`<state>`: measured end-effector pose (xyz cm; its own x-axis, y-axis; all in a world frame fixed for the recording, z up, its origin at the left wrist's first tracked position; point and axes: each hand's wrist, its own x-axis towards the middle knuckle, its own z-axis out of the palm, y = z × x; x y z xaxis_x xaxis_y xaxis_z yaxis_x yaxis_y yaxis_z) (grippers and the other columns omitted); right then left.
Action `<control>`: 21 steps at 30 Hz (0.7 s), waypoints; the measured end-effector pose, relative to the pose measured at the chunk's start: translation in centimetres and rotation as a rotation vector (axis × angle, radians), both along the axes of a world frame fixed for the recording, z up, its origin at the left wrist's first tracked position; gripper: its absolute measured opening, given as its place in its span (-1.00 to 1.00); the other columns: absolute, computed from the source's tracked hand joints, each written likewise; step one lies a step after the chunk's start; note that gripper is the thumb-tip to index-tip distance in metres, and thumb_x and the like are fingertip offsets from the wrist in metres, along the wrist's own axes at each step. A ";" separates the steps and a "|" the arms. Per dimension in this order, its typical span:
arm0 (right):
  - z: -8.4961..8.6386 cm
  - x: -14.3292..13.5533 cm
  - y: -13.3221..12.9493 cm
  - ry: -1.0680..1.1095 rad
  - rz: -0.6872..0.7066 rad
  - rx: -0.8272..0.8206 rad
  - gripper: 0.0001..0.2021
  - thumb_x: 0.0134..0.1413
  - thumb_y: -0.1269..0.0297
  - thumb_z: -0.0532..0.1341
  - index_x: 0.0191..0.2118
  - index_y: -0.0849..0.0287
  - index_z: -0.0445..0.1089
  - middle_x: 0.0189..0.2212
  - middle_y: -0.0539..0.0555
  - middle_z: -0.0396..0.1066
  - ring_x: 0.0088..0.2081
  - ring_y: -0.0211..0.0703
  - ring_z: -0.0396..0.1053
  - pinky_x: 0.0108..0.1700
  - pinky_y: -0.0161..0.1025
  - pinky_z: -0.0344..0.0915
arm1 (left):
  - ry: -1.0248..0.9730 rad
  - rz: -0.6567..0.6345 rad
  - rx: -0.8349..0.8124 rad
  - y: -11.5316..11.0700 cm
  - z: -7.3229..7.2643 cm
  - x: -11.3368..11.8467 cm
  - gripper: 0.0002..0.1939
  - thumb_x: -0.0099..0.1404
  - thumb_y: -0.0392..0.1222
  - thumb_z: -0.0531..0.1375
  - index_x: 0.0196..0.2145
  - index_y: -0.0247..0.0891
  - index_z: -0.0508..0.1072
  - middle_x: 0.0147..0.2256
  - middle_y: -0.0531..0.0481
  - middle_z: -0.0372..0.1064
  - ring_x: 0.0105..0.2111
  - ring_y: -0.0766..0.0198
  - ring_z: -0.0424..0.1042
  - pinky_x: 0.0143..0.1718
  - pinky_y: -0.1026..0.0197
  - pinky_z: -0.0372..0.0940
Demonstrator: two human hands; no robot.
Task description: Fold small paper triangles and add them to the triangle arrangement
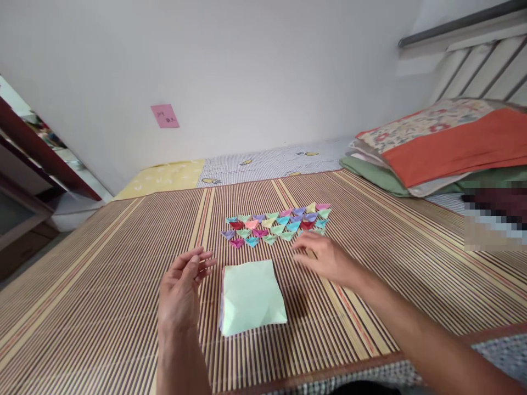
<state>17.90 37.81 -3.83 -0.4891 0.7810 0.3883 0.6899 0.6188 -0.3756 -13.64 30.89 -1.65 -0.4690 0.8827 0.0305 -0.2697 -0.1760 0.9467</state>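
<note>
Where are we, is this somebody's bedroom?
It looks like a bedroom, probably on a bed: there's a striped bamboo-like mat, a floral-and-orange pillow or folded bedding, and a white slatted headboard or rail.

Pink note (pixel 165 116) on wall (pixel 255 71), upper left of the frame: dark handwritten marks are seen, too blurred to be read.

- The pale green sheet (pixel 253 297) is showing matt, creased paper toward the near edge of the mat (pixel 123 285).
- Small folded shapes (pixel 269 223) are showing matt paper toward the far edge.
- The mat is looking ribbed and wood-like.
- A cushion (pixel 457 148) is showing matt cloth by the far right corner.
</note>
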 end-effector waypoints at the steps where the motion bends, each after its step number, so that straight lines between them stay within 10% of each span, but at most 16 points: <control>1: -0.1 -1.7 -1.6 0.046 0.110 -0.066 -0.86 0.20 0.32 0.37 -0.13 0.06 0.51 -0.11 0.06 0.54 -0.07 -0.05 0.49 0.01 -0.12 0.40 | 0.001 0.002 0.008 -0.1 0.0 -0.1 -0.73 0.14 -0.16 0.43 -0.19 -0.28 0.60 -0.27 -0.10 0.63 -0.31 0.20 0.60 -0.27 0.22 0.39; 8: -1.9 -9.1 -8.7 -0.102 0.264 -0.154 -0.66 0.05 0.49 0.42 -0.03 0.18 0.48 -0.08 0.16 0.47 -0.03 0.09 0.41 0.06 0.06 0.38 | 0.023 -0.013 0.020 -0.4 -0.2 -0.9 -0.71 0.17 -0.14 0.42 -0.16 -0.29 0.60 -0.22 -0.13 0.63 -0.29 0.18 0.61 -0.28 0.20 0.40; 21: -1.5 -9.2 -9.0 0.042 0.248 -0.284 -0.91 0.23 0.53 0.27 -0.24 0.22 0.47 -0.18 0.14 0.47 -0.10 -0.02 0.44 -0.04 -0.14 0.35 | -0.042 -0.013 0.049 -0.3 -0.2 -0.9 -0.72 0.14 -0.13 0.45 -0.21 -0.29 0.61 -0.26 -0.12 0.63 -0.33 0.22 0.60 -0.31 0.25 0.40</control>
<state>8.74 28.77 -5.33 -0.6654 0.7200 0.1969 0.5124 0.6324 -0.5809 -14.57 30.56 -1.81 -0.4594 0.8866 0.0544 -0.3118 -0.2183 0.9247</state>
